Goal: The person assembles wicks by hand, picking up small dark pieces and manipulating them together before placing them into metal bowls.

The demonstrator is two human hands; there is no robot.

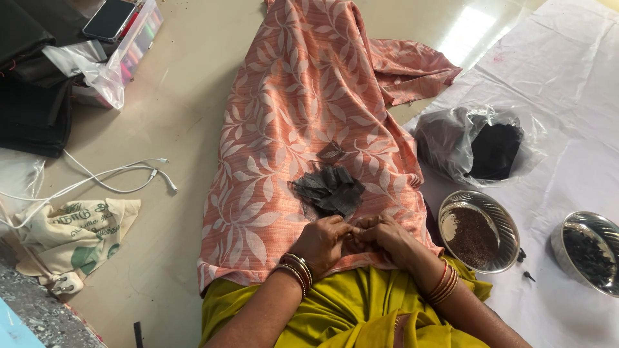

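My left hand (322, 240) and my right hand (385, 236) meet fingertip to fingertip over my lap, pinching something small and dark between them; what it is I cannot make out. Both wrists carry bangles. Just beyond the fingers a pile of dark grey leaf pieces (329, 189) lies on the orange leaf-patterned cloth (290, 109) spread over my legs, and one loose piece (331, 152) rests a little farther away. A yellow-green garment (335, 309) covers my lap below the hands.
To my right, on a white sheet (567, 77), stand a steel bowl of brown granules (478, 231), a second steel bowl with dark bits (588, 251) and a clear plastic bag of dark material (480, 147). On the left floor lie white cables (109, 175), a printed cloth bag (77, 232), a plastic box (138, 38) and a phone (108, 19).
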